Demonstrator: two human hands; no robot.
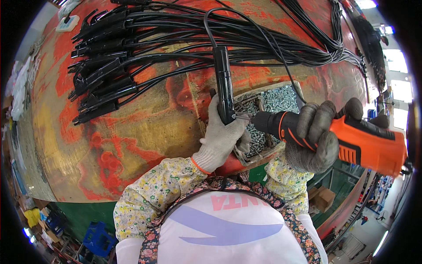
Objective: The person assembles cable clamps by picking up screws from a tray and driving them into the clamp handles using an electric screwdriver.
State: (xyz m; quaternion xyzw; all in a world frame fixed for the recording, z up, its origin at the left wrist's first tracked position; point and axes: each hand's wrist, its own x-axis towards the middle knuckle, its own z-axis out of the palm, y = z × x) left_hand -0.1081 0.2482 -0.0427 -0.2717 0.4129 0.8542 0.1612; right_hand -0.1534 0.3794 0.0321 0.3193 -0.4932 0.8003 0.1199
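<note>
My left hand (pixel 222 141), in a pale knit glove, is closed around the lower end of a black tubular handle (pixel 223 75). The handle stands nearly upright in view, and a black cable loops out of its top. My right hand (pixel 317 136), in a darker grey glove, grips an orange and black power screwdriver (pixel 369 143). Its nose points left, and the bit meets the handle's lower end beside my left thumb; whether a screw sits there is too small to tell. Just behind the hands lies an open box (pixel 268 99) of small metal screws, partly hidden by the screwdriver.
Across the back left of the red-stained table (pixel 145 132) lies a pile of black handles (pixel 103 83) with long cables (pixel 184 33) running right to a tied bundle. A white power socket (pixel 67 23) sits at the far left. A blue crate (pixel 99 239) stands below the table.
</note>
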